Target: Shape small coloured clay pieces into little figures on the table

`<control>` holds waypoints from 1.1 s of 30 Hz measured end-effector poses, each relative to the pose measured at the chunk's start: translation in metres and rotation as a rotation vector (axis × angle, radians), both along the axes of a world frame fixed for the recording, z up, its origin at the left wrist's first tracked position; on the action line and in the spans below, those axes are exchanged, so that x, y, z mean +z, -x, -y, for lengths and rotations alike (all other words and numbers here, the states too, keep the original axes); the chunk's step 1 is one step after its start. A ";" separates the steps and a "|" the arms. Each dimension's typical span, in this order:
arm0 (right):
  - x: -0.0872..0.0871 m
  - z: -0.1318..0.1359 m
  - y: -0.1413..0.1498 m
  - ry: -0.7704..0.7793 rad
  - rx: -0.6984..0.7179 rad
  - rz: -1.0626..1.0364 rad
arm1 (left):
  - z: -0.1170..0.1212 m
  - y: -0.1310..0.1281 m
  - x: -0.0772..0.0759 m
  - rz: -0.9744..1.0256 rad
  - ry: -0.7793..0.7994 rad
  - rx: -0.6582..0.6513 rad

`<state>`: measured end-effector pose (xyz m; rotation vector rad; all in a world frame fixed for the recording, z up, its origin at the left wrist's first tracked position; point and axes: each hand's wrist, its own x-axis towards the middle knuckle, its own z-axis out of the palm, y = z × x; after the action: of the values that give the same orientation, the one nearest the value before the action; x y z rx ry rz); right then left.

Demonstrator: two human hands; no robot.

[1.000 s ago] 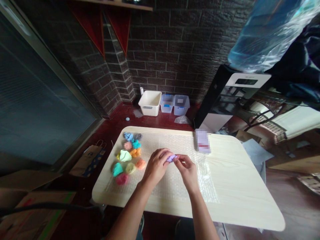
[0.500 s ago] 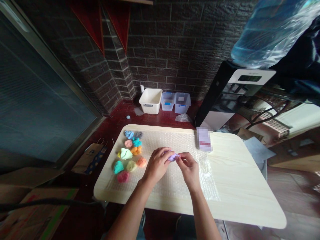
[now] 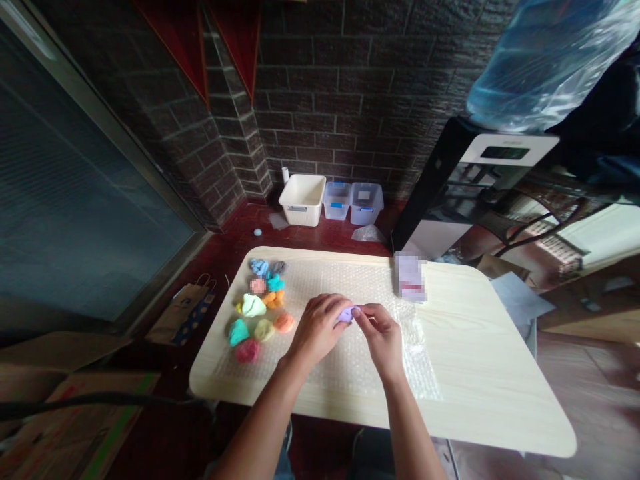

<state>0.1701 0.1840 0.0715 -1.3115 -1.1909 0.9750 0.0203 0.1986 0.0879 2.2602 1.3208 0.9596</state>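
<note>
A small soft lavender piece, like a bundled cloth (image 3: pixel 346 314), is held between both hands above the table. My left hand (image 3: pixel 320 325) closes around its left side, the fingers covering part of it. The thumb and forefinger of my right hand (image 3: pixel 380 333) pinch its right end. Beneath my hands lies a sheet of bubble wrap (image 3: pixel 345 373). Left of my left hand, several similar soft bundles rest on the sheet, among them an orange one (image 3: pixel 284 323), a pale green one (image 3: pixel 253 305), a teal one (image 3: pixel 239 332) and a dark pink one (image 3: pixel 247 350).
The light wood table (image 3: pixel 490 360) has rounded corners. A pixelated lavender packet (image 3: pixel 411 277) sits at its far edge. On the floor beyond stand a cream basket (image 3: pixel 303 208) and two clear plastic boxes (image 3: pixel 367 207). A water dispenser (image 3: pixel 440 193) rises at the back right.
The lavender piece looks slightly rounder and fuller between my fingers. Both hands keep nearly the same place and grip. The whole view has shifted slightly.
</note>
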 end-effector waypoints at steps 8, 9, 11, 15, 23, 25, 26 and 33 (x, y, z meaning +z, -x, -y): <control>-0.001 -0.001 0.000 -0.039 0.008 -0.010 | 0.000 0.000 0.000 0.037 0.045 0.012; -0.001 -0.002 0.000 -0.044 0.009 -0.012 | 0.000 0.000 0.000 0.048 0.058 0.013; -0.002 -0.002 0.000 -0.053 0.009 -0.012 | 0.000 0.000 0.000 0.078 0.086 0.015; -0.002 -0.001 0.001 -0.068 0.009 0.001 | 0.000 0.000 0.000 0.142 0.137 0.013; -0.005 -0.003 0.003 -0.107 0.007 0.035 | -0.001 0.002 -0.001 0.177 0.175 0.013; -0.005 -0.005 0.004 -0.117 0.005 0.038 | -0.002 0.002 -0.001 0.181 0.176 0.018; -0.006 -0.005 0.004 -0.123 0.004 0.042 | -0.002 0.002 -0.001 0.186 0.172 0.021; -0.007 -0.005 0.004 -0.145 -0.006 0.062 | -0.002 0.004 0.005 0.191 0.177 0.032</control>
<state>0.1656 0.1888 0.0649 -1.2370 -1.2799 0.8324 0.0164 0.2007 0.0934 1.9693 1.3068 0.9996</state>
